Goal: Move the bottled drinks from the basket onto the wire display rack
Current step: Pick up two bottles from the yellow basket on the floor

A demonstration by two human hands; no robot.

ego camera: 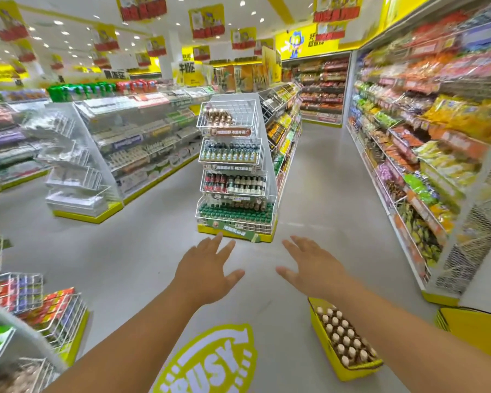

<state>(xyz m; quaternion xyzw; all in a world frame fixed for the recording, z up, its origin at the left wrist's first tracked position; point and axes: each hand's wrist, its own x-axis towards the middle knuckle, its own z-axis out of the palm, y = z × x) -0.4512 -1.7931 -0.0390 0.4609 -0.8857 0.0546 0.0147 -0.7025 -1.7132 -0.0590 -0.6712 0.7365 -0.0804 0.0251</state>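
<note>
Closest in, down at about 5 o'clock, there's a yellow basket (345,361) sitting on the grey floor (142,251), packed with brown bottled drinks (341,340) with pale caps, all standing upright in rows. The right forearm passes just above its top corner. A second yellow basket (476,327) peeks in at 4 o'clock, contents not visible. At 6 o'clock there's a lime-green floor sticker (219,361) with white lettering.

Both hands are stretched out in front, palms down, holding nothing. The left hand (203,273) sits just left of centre with its fingers straight and spread, thumb pointing toward 3 o'clock. The right hand (313,269) mirrors it just right of centre, fingers splayed, thumb toward 9 o'clock. They're near each other but not touching.

Over at 8 o'clock are some white wire bins (26,296) with colourful packs, pretty blurry.

Straight ahead at 12 o'clock, well beyond the hands, stands the wire display rack (234,168) on the end of an aisle, on a yellow base. It has four wire tiers: the top one is only partly filled with brown bottles at its left side, the lower three are packed with rows of dark, red and green bottles.

Further out, snack shelves (425,143) run along 2 o'clock, pale-packaged shelves (136,143) at 10 o'clock, and yellow hanging signs (206,21) up at the ceiling.
</note>
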